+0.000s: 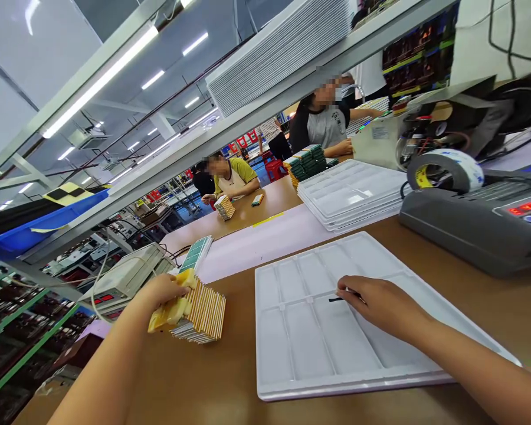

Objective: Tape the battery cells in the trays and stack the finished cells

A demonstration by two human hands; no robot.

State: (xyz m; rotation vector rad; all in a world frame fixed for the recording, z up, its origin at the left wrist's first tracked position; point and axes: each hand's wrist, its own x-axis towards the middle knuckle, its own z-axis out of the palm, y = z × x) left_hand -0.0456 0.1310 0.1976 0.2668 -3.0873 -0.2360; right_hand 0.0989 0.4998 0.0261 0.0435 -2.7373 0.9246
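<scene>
My left hand is at the near end of a row of thin flat pieces with orange and white edges. Its fingers are closed round a soft-looking yellow piece that lies against this row; its kind is unclear. My right hand is over a white plastic tray divided into shallow compartments. Thumb and fingertips pinch a small dark strip, which sticks out to the left above the tray.
Behind the tray stand several stacked white trays. A grey tape dispenser with a tape roll is on the right. Left lie a metered instrument and a green-topped stack. Two people sit across the brown table.
</scene>
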